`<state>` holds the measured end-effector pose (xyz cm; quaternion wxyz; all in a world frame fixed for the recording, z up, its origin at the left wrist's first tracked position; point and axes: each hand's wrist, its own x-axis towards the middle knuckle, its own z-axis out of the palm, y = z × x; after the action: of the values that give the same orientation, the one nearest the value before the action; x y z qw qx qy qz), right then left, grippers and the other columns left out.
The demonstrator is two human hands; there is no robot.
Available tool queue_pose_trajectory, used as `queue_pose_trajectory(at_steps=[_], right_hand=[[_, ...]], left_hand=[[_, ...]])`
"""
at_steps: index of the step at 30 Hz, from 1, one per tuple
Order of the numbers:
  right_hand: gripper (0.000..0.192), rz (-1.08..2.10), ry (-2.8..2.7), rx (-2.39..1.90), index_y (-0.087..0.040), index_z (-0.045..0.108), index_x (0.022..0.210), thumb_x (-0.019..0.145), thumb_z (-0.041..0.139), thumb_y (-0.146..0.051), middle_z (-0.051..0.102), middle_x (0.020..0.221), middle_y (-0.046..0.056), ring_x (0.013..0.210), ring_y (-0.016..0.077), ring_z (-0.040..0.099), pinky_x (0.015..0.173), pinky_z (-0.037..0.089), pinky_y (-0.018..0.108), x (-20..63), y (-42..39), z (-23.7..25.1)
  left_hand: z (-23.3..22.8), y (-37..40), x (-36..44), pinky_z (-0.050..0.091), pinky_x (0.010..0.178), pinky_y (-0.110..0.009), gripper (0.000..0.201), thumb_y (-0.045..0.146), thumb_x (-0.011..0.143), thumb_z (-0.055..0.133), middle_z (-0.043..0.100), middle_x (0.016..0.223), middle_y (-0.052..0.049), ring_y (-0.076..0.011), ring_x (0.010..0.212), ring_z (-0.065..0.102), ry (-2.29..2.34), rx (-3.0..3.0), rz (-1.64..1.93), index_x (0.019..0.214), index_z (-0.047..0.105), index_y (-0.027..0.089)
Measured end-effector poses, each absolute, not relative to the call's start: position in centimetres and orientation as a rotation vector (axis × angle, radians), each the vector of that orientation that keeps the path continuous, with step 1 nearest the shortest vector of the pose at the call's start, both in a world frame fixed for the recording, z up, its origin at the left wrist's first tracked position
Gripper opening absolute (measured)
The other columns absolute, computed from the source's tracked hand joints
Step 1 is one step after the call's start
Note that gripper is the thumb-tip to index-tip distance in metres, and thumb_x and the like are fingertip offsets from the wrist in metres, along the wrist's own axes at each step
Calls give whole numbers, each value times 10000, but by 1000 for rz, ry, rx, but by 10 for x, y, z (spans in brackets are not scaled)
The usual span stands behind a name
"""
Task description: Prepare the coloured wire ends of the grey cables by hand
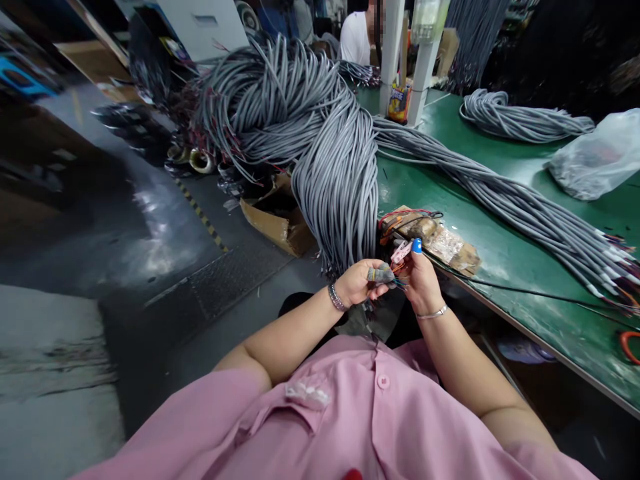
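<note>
Your left hand (356,283) pinches one grey cable end (381,273), your right hand (419,279) is closed on its coloured wires (398,268); the big bundle (340,173) at 12 o'clock looks mostly unworked.

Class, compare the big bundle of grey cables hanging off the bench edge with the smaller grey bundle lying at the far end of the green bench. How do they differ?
The hanging bundle is much thicker than the far bundle. The hanging bundle drapes over the green bench edge toward the person's left hand and right hand; the far bundle lies flat, away from both hands. Both are grey cables of similar look.
</note>
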<state>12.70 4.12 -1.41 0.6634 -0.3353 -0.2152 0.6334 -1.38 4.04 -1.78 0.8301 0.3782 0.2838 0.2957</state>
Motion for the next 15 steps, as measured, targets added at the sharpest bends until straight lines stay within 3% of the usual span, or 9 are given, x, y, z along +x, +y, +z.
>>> queue_pose_trajectory(at_steps=[4,11,15], right_hand=[[367,1381,-512,-790,-178,615,691,760,691,-530,550,581,-28,518,89,483,499,436,212,125,40,-13],[532,1627,-495,-808,-198,629,805,746,553,-721,634,725,7,543,107,536,491,497,239,133,34,-15],[448,1651,-533,-810,-186,648,833,766,620,-628,637,755,9,563,98,543,508,514,224,134,30,-10]], left_hand=[[-20,40,-13,263,293,-165,294,331,599,758,576,441,-19,-82,289,438,630,797,603,709,594,113],[-17,32,-17,269,290,-168,284,345,620,745,576,444,-13,-83,293,440,648,826,640,673,563,133],[-13,21,-20,278,292,-167,298,377,645,741,589,459,-13,-78,294,443,701,864,654,676,575,132]])
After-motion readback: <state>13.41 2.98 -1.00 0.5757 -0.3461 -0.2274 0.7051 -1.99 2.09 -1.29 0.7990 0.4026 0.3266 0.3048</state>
